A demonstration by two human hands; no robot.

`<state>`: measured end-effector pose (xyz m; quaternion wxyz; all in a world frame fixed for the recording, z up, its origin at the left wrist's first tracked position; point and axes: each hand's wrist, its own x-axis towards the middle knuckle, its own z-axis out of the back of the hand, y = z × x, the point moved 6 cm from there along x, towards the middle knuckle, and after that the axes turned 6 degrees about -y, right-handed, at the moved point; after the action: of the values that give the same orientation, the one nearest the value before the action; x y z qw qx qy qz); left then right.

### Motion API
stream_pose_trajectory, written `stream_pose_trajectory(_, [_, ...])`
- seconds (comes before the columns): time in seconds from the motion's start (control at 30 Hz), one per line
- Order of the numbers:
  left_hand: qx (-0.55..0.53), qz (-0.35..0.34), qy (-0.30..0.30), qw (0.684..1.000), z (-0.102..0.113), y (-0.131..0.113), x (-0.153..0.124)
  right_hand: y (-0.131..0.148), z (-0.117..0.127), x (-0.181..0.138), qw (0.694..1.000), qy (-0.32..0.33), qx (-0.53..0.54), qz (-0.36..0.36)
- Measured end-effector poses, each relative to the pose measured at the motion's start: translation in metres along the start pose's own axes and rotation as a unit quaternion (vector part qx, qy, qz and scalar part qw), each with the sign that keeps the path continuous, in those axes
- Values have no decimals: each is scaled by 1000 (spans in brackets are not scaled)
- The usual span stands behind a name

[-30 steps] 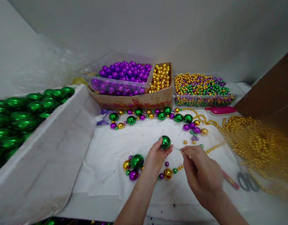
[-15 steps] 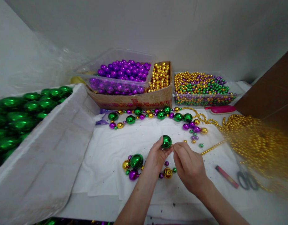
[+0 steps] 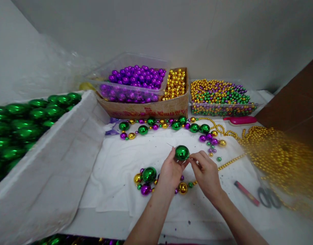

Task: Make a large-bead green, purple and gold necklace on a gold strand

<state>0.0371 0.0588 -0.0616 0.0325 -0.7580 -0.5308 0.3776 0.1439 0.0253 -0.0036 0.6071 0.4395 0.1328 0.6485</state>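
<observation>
Bead point(image 3: 182, 152), green, cupped by left hand point(image 3: 172, 170), fingers curled, seemingly for steadiness; right hand point(image 3: 205, 172), fingers pinched at its end, hold unclear.

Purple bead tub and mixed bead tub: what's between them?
Gold beads, held in a cardboard box; the head view shows this.

Your left hand point(image 3: 170, 172) and right hand point(image 3: 206, 170): both bare, fingers slim, nails too small to make out. Your left forearm point(image 3: 151, 212) uncovered from wrist down to the near edge of the table point(image 3: 105, 221); one small spot point(image 3: 150, 205) partway along. Your right forearm point(image 3: 235, 215) likewise uncovered as far as it shows. Both narrow at the wrist, broadening gradually toward the elbow end; outlines smooth.
</observation>
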Motion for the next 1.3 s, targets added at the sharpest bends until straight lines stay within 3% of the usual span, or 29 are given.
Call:
stream_pose_trajectory(0.13, [58, -104, 17, 993, -11, -28, 2, -7, 9, 4, 994, 88, 39, -52])
stream_pose_trajectory(0.27, [113, -194, 82, 971, -36, -50, -3, -11, 20, 13, 991, 102, 44, -79])
stream_pose_trajectory(0.33, [138, -214, 102, 962, -43, -48, -2, -16, 10, 15, 985, 117, 77, -100])
stream_pose_trajectory(0.43, [149, -188, 82, 967, -35, -29, 11, -32, -22, 12, 972, 137, 121, -147])
stream_pose_trajectory(0.53, [140, -168, 47, 975, -17, -14, 27, -51, -48, 4, 972, 126, 115, -164])
stream_pose_trajectory(0.67, [153, -174, 48, 972, -10, -15, 33, -65, -58, -6, 970, 116, 131, -169])
stream_pose_trajectory(0.8, [200, -158, 86, 963, -18, -18, 27, -60, -57, -2, 973, 102, 150, -144])
stream_pose_trajectory(0.97, [286, -217, 106, 927, -24, -19, 16, -51, -61, 4, 983, 19, 131, -124])
stream_pose_trajectory(1.07, [292, -235, 97, 922, -26, -23, 9, -42, -65, 2, 987, -21, 122, -107])
stream_pose_trajectory(1.2, [236, -262, 95, 931, -38, -37, -9, -23, -53, 1, 992, -43, 101, -65])
stream_pose_trajectory(1.3, [187, -274, 108, 937, -52, -50, -25, -11, -23, 7, 997, -49, 49, -26])
